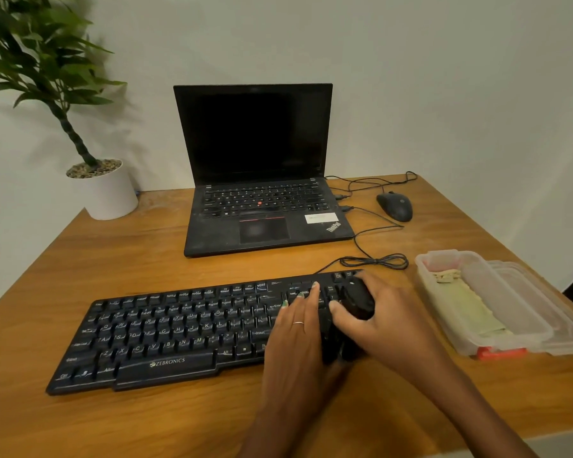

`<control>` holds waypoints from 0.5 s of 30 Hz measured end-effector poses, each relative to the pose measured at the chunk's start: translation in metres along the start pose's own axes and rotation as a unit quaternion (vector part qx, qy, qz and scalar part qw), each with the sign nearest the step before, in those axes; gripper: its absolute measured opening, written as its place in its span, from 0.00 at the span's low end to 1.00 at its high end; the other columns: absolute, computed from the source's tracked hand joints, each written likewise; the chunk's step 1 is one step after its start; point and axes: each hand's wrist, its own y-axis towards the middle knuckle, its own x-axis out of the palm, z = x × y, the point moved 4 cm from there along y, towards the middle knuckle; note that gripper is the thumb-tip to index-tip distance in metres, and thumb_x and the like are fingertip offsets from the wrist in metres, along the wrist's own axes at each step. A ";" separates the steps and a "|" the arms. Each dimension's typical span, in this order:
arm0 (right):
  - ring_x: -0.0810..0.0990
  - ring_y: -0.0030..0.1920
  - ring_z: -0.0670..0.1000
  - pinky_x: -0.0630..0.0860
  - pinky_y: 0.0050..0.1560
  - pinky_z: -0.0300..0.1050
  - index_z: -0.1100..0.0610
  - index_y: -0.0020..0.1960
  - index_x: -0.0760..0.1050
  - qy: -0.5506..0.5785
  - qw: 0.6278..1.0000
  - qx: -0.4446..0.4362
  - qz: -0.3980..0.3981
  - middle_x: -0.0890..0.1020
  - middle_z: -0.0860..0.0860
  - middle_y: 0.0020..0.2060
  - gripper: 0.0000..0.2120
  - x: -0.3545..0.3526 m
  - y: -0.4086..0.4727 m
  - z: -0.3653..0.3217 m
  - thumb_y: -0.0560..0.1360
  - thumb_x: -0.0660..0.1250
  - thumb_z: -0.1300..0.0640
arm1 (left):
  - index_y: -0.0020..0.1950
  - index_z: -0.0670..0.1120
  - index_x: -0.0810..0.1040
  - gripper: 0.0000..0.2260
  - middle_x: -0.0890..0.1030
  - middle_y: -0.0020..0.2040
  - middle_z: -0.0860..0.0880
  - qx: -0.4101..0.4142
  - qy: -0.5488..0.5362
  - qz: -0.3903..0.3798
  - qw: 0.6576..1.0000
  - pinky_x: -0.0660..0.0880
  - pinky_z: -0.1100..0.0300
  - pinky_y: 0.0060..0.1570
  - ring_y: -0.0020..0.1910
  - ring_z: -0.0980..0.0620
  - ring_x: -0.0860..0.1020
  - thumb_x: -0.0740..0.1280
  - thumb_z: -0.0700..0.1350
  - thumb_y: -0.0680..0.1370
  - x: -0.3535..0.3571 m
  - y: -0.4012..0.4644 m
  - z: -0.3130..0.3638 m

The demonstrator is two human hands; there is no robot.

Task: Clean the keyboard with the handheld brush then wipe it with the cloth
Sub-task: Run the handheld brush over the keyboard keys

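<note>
brush [356, 300] light, rigid, take by body | right hand [381, 320] grip curled round it | left hand [296, 328] flat, fingers straight on keyboard [166, 335] | cloth [467, 314] soft

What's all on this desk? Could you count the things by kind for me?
Keyboards: 1
Laptops: 1
Mice: 1
Brushes: 1
Potted plants: 1
Plastic containers: 1
Lids: 1
Cloths: 1
Total: 8

A desk workspace: laptop [258, 170], mouse [395, 206], potted plant [90, 166].
</note>
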 end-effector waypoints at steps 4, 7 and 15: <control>0.74 0.33 0.42 0.68 0.28 0.32 0.52 0.46 0.70 -0.057 0.997 0.001 0.052 0.74 0.43 0.32 0.10 -0.004 0.023 0.007 0.74 0.67 0.47 | 0.74 0.43 0.63 0.43 0.76 0.65 0.48 -0.016 0.040 -0.011 0.999 0.72 0.54 0.62 0.63 0.51 0.75 0.58 0.73 0.71 -0.001 -0.001 -0.001; 0.71 0.31 0.42 0.68 0.32 0.28 0.54 0.48 0.70 -0.043 0.994 -0.001 0.098 0.73 0.43 0.31 0.11 0.001 0.047 0.011 0.74 0.67 0.47 | 0.74 0.43 0.64 0.44 0.78 0.63 0.49 -0.027 0.048 -0.009 0.998 0.71 0.56 0.60 0.61 0.52 0.77 0.56 0.74 0.70 -0.003 0.000 0.001; 0.73 0.32 0.43 0.67 0.29 0.31 0.56 0.45 0.71 0.000 0.995 -0.020 0.096 0.75 0.46 0.32 0.09 0.011 0.065 0.011 0.74 0.67 0.51 | 0.77 0.45 0.55 0.46 0.75 0.67 0.48 -0.028 0.024 -0.005 0.999 0.72 0.54 0.63 0.65 0.51 0.74 0.58 0.74 0.70 0.000 0.000 0.000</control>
